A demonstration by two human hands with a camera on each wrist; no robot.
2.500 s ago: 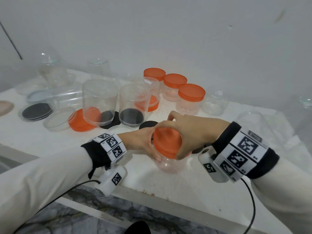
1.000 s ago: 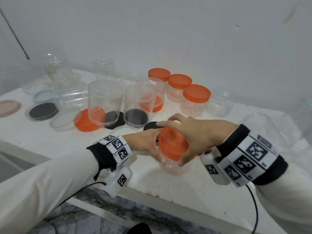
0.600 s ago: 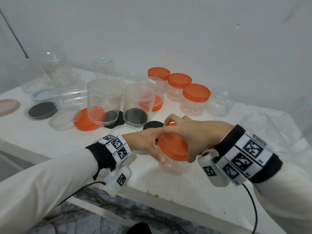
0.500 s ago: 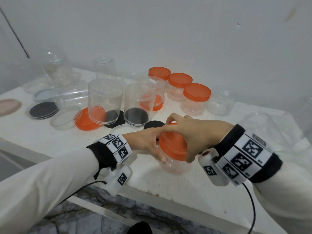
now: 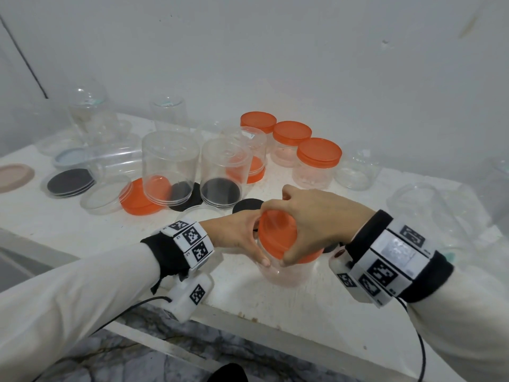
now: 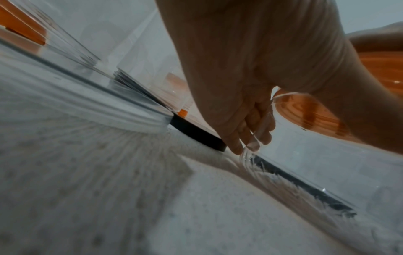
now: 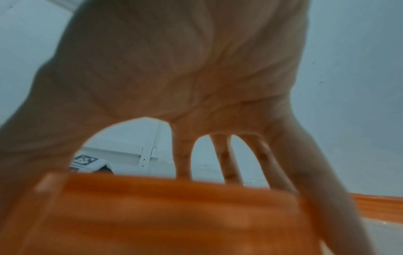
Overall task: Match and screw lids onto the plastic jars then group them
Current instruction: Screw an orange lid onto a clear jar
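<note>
We see a clear plastic jar (image 5: 283,274) standing on the white table (image 5: 275,321) near its front edge, with an orange lid (image 5: 278,235) seated on its mouth. The right hand (image 5: 314,216) arches over the lid from above, its fingers (image 7: 229,163) spread and curled down around the rim and its thumb pressed against the near side of the lid. The left hand (image 5: 237,232) wraps the jar body from the left; in the left wrist view its fingers (image 6: 244,131) curl around the far wall of the jar and reach down close to the table, while the thumb lies on the near wall just below the lid.

Behind the hands, toward the wall, three small jars already capped in orange (image 5: 316,161) stand close together in a row. To their left two tall clear jars (image 5: 170,164) stand upside down, one over an orange lid and black lid, the other over a black lid (image 5: 220,191). A loose orange lid (image 5: 135,202) lies beside a clear lid (image 5: 104,194), and a further black lid (image 5: 248,206) lies just behind the left hand. A stack of dark lids (image 5: 70,181) and a pinkish lid (image 5: 13,175) lie at the far left. More clear, uncapped jars (image 5: 355,169) stand to the right and along the wall
</note>
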